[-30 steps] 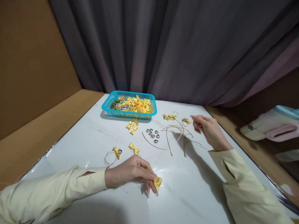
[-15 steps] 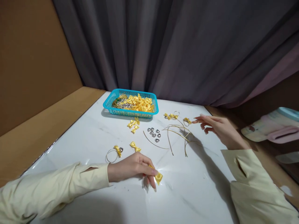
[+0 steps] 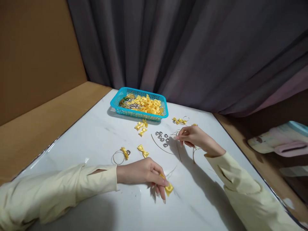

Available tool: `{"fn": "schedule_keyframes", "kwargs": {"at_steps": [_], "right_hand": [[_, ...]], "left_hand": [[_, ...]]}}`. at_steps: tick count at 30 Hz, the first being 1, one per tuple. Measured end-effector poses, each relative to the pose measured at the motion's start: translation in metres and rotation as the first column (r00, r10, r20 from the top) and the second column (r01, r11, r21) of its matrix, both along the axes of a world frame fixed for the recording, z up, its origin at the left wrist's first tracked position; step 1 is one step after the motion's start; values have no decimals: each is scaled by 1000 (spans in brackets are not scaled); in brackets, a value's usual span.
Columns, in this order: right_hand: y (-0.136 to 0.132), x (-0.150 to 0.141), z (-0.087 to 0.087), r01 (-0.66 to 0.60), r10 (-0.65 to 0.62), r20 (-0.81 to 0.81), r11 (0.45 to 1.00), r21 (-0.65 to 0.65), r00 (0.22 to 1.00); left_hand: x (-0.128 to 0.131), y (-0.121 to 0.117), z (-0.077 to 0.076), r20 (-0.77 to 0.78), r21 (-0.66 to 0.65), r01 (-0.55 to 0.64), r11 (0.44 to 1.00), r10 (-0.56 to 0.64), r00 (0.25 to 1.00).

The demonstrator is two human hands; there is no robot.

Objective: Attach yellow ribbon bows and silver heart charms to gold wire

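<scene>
My left hand (image 3: 150, 176) is closed over the table, pinching a yellow satin bow (image 3: 169, 189) between thumb and fingers. To its upper left lie a loose yellow bow (image 3: 143, 151) and a gold cord ring (image 3: 117, 158) carrying a bow and a silver bead. My right hand (image 3: 192, 138) reaches down over the thin gold cords (image 3: 193, 156), thumb and fingers pinched together; what is between them, if anything, is too small to make out. Just left of those fingertips sit several silver heart-shaped beads (image 3: 162, 140).
A blue plastic basket (image 3: 139, 116) at the back holds yellow bows, silver beads and a bundle of gold cord. Several bows (image 3: 141, 127) lie before it. Finished-looking bow rings (image 3: 180, 121) lie at the back right. A pastel object (image 3: 276, 138) stands beyond the table's right edge.
My right hand has moved left and nearer, from the bow ring at the back right to above the gold cords, its fingers drawing together. My left hand keeps its bow.
</scene>
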State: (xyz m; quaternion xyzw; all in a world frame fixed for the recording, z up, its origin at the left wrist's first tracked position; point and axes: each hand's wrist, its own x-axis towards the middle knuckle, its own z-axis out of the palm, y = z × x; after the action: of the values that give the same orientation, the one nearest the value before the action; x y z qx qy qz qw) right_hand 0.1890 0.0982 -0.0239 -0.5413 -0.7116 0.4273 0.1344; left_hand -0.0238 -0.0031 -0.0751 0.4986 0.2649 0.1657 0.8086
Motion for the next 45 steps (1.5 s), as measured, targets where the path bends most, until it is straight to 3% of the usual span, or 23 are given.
{"fn": "schedule_keyframes", "kwargs": {"at_steps": [4,8,18,27,36,40,45], "right_hand": [[7,-21,1,-148,123,213,984,104,969],[14,-40,2,-232,160,369,959,160,916],[23,-58,-9,-279,204,501,957,78,841],[12,-64,-11,-248,251,358,967,-55,900],[6,-67,-24,-292,293,138,956,-31,946],[5,-67,-20,-235,237,-1,965,-120,972],[4,-45,-1,-58,22,-239,988,-145,971]], "left_hand": [[-1,1,-1,36,-14,25,1000,-25,999],[-2,1,-2,31,-28,41,999,-40,999],[-4,3,-1,32,-38,54,998,-53,998],[-3,3,-1,34,-30,50,998,-49,998],[-3,3,-2,23,-17,47,999,-47,999],[-3,3,-3,34,-2,24,1000,-24,999],[-2,3,-6,43,21,-47,999,46,998]]}}
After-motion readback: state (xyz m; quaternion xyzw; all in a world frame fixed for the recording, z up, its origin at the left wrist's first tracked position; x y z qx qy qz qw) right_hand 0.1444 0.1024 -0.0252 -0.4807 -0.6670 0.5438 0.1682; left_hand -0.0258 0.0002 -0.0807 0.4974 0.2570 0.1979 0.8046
